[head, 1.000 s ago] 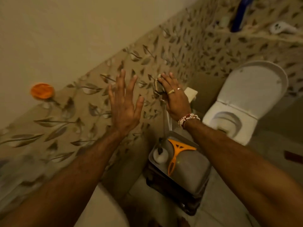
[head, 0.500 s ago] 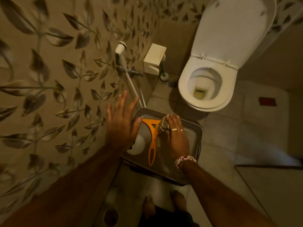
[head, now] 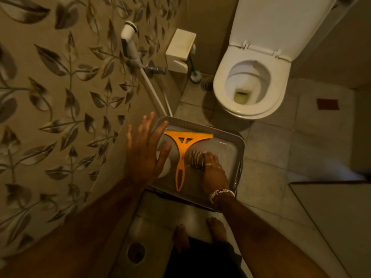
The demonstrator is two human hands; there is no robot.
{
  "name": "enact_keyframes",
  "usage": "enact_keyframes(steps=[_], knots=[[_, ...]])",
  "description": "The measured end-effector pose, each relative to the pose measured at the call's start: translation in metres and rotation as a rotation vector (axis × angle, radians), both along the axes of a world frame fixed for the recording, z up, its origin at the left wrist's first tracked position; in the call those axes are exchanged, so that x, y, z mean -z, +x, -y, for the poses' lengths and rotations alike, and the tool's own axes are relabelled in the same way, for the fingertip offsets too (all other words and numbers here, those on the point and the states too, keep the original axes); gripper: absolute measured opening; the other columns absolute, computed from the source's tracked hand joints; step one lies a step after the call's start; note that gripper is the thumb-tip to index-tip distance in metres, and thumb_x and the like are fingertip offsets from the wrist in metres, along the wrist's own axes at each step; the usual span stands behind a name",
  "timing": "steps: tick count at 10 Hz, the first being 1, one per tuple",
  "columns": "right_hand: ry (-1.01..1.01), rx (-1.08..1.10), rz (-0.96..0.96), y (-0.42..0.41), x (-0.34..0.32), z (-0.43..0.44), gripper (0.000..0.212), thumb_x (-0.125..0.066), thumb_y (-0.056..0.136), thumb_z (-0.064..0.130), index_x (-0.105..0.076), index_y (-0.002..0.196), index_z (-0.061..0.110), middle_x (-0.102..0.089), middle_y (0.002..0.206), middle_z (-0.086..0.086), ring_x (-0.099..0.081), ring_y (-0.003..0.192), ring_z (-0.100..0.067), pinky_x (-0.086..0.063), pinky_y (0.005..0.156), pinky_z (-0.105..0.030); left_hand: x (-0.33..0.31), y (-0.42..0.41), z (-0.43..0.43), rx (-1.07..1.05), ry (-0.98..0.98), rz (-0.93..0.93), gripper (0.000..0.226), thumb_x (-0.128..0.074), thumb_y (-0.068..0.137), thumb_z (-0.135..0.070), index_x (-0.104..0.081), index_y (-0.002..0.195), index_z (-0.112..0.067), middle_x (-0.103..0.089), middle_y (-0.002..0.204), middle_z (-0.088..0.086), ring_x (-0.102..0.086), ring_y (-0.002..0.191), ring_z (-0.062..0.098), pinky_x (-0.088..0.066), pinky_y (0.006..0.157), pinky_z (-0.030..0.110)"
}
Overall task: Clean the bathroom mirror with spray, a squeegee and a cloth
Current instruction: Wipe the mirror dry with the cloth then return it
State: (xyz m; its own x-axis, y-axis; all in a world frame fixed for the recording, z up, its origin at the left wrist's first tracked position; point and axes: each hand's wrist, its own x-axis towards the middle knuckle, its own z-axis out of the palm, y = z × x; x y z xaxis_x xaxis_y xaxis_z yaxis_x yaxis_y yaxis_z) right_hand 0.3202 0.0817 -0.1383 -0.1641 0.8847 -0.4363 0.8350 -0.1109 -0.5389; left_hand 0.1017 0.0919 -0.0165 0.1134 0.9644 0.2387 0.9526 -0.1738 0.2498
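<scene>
A grey tray (head: 239, 149) rests on a low stand by the tiled wall. On it lies an orange squeegee (head: 183, 147), blade toward the toilet, handle toward me. My right hand (head: 213, 173) presses a striped folded cloth (head: 196, 159) down onto the tray, just right of the squeegee handle. Spread and empty, my left hand (head: 145, 151) hovers over the tray's left side. It covers most of a white object (head: 166, 167), likely the spray bottle. The mirror is out of view.
A white toilet (head: 251, 85) with its lid up stands beyond the tray. A white box (head: 180, 51), a toilet brush (head: 195, 75) and a hand sprayer with hose (head: 130, 37) hang at the leaf-patterned wall. My bare feet (head: 215, 227) stand below the tray, near a floor drain (head: 136, 252).
My view has dropped from the wall to the floor. My right hand carried the cloth down from the wall onto the tray. My left hand lowered over the tray's left side.
</scene>
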Motion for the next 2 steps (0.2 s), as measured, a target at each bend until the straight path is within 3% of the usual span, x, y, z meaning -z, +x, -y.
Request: enact_keyframes(steps=[2], knots=[[0.11, -0.12, 0.049, 0.004, -0.043, -0.027, 0.065, -0.042, 0.101, 0.02, -0.015, 0.159, 0.008, -0.012, 0.168, -0.012, -0.009, 0.156, -0.028, -0.013, 0.126, -0.041, -0.039, 0.012, -0.012, -0.023, 0.023, -0.003, 0.06, -0.035, 0.105, -0.047, -0.047, 0.154, -0.013, -0.033, 0.167, 0.021, -0.032, 0.154, 0.04, -0.021, 0.119, 0.07]])
